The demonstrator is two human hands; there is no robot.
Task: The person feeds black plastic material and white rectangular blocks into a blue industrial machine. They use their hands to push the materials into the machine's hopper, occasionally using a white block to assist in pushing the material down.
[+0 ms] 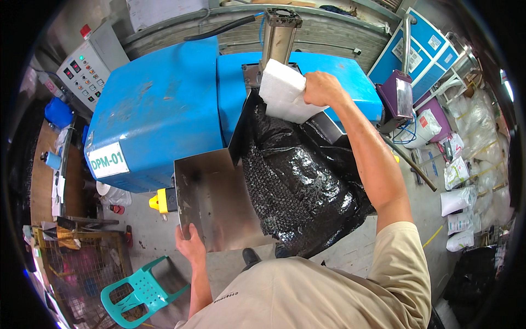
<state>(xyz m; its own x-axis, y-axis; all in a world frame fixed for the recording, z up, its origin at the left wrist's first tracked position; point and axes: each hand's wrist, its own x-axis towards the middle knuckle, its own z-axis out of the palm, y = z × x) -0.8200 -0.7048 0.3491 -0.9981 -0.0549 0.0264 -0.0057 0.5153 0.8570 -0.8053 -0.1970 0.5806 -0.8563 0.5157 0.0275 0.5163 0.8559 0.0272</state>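
Observation:
My right hand [322, 89] is closed on the edge of a white foam-like block [282, 88], which tilts over the upper end of a metal feed chute [222, 197]. Just beneath the block lies a crumpled heap of shiny black plastic bubble wrap [307, 181], spread across the chute and hanging over its right and near sides. With the thumb inside and the fingers outside, my left hand [192, 244] grips the chute's near left wall. Bare metal shows on the chute's left part; the wrap hides most of the rest.
A large blue machine [159, 98] stands behind the chute, with a metal cylinder [279, 38] above. A control panel [85, 71] is at far left, a purple machine part [395, 98] at right. Lower left stands a green plastic stool [143, 293]. Bags [459, 203] line the right.

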